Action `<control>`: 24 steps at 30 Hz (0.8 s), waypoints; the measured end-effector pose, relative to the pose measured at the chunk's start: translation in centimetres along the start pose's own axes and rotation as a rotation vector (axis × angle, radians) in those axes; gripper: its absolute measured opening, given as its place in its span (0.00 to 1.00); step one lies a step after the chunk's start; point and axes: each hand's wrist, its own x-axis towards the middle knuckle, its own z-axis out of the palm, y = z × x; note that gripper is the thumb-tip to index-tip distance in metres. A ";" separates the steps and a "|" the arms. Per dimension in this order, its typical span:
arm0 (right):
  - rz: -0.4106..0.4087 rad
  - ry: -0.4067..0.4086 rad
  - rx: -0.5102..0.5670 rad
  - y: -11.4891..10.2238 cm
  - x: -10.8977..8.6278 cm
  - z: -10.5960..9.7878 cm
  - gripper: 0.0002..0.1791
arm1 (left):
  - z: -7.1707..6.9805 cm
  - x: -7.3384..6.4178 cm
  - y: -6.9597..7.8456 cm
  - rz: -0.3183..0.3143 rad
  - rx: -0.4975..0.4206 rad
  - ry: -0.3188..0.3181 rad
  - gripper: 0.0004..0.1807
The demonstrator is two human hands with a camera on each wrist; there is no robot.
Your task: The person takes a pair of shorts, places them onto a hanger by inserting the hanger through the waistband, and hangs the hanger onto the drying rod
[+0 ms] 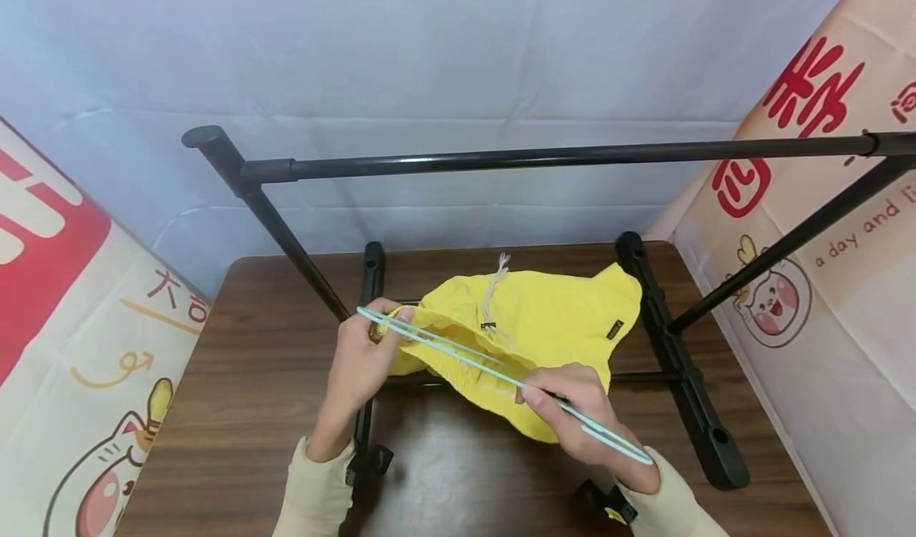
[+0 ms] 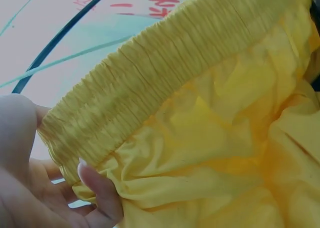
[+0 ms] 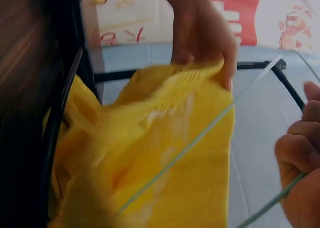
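I see the yellow shorts (image 1: 565,306) lying over the lower bars of the black rack (image 1: 501,157), waistband (image 2: 125,88) gaping. My left hand (image 1: 361,358) pinches its left end; my right hand (image 1: 583,398) is curled round the thin pale-blue hanger (image 1: 461,354). The cloth should handle light, soft and limp, best held by that gathered elastic. The right wrist view blurs, so hanger-to-cloth contact is uncertain.

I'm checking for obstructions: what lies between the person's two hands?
In the head view, part of the yellow garment lies between the left hand and right hand, with the thin pale-blue hanger slanting across in front of it.
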 end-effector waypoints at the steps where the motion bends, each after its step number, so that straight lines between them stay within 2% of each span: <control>1: 0.033 -0.043 -0.036 0.1 0.0 -0.4 0.15 | -0.2 0.0 0.0 -0.003 0.001 0.003 0.11; 5: 0.112 -0.162 -0.115 0.1 0.3 -2.4 0.17 | -0.6 -0.2 0.0 -0.007 0.006 0.006 0.10; 9: 0.174 -0.206 -0.170 -0.3 0.8 -4.3 0.16 | -1.0 -0.4 0.0 -0.007 -0.029 -0.038 0.09; 15: 0.361 -0.275 -0.181 -0.9 1.3 -5.9 0.13 | -1.4 -0.6 -0.1 -0.022 -0.079 -0.099 0.09; 21: 0.553 -0.340 -0.244 -0.8 1.5 -6.9 0.12 | -1.5 -0.8 -0.1 -0.038 -0.058 -0.107 0.11; 24: 0.644 -0.362 -0.240 -0.5 1.6 -7.2 0.13 | -1.4 -0.7 -0.3 -0.046 -0.051 -0.111 0.11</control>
